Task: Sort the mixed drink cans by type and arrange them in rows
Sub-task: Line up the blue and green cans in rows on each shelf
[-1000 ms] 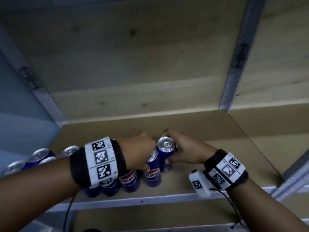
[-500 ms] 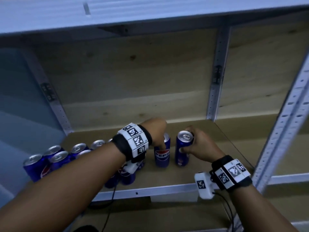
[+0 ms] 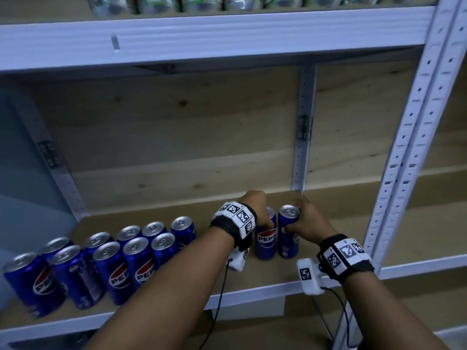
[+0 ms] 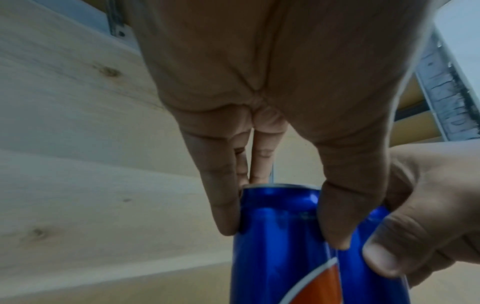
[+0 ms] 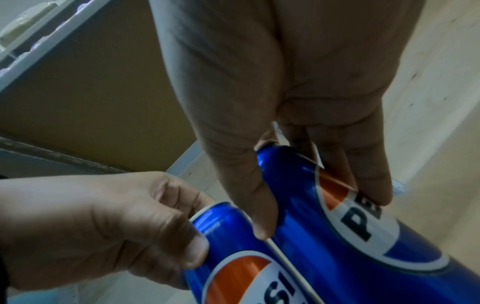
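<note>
Since the earlier frames your head view has pulled back and up: the upper shelf (image 3: 212, 36) now shows, and the whole can group (image 3: 106, 258) on the left is in sight. Your two hands have stayed on the same pair of cans at the right of the shelf board (image 3: 252, 291).

Your left hand (image 3: 255, 210) grips the left can (image 3: 265, 238) from above. In the left wrist view its fingers (image 4: 223, 205) curl down over the rim, thumb on one side, the others on the far side, so they hold the can near its top. Your right hand (image 3: 307, 223) grips the right can (image 3: 288, 231) the same way. In the right wrist view the thumb and fingers (image 5: 249, 197) clamp its upper wall, with the logo facing the camera.

Both cans stand upright on the shelf board, just beside each other, near the rear post (image 3: 302, 137). I cannot tell whether they touch. They sit apart from the can group, your left forearm crossing the gap between. That group is blue Pepsi cans, all upright, standing in two rough rows that run from the left front toward the middle. Bottles (image 3: 227, 2) line the upper shelf, blurred. Marker wristbands (image 3: 237, 215) and white camera boxes (image 3: 309, 276) sit on both wrists, cables hanging down.
</note>
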